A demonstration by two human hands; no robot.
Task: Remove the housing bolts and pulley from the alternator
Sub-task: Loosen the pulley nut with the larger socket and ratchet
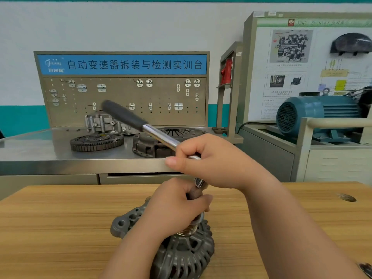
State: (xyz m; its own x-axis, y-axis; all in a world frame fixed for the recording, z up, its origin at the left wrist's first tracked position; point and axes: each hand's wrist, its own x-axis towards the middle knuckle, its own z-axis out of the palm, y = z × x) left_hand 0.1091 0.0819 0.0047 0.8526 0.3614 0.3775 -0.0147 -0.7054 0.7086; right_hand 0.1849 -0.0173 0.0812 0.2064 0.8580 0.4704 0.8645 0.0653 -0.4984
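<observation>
Two hands work over the alternator [181,256], which stands on the wooden bench [60,228] directly under the left hand [177,206]. That hand's fingers curl round the lower end of a ratchet wrench [153,132], just above the ribbed pulley [188,231] on top of the alternator. Up and right of it, the right hand [211,162] grips the wrench's chrome shaft, thumb sticking out leftward. The black handle slants up and left beyond the right hand. Behind both hands, a steel bench [40,154] carries a toothed flywheel [96,140] and a clutch cover [145,143].
</observation>
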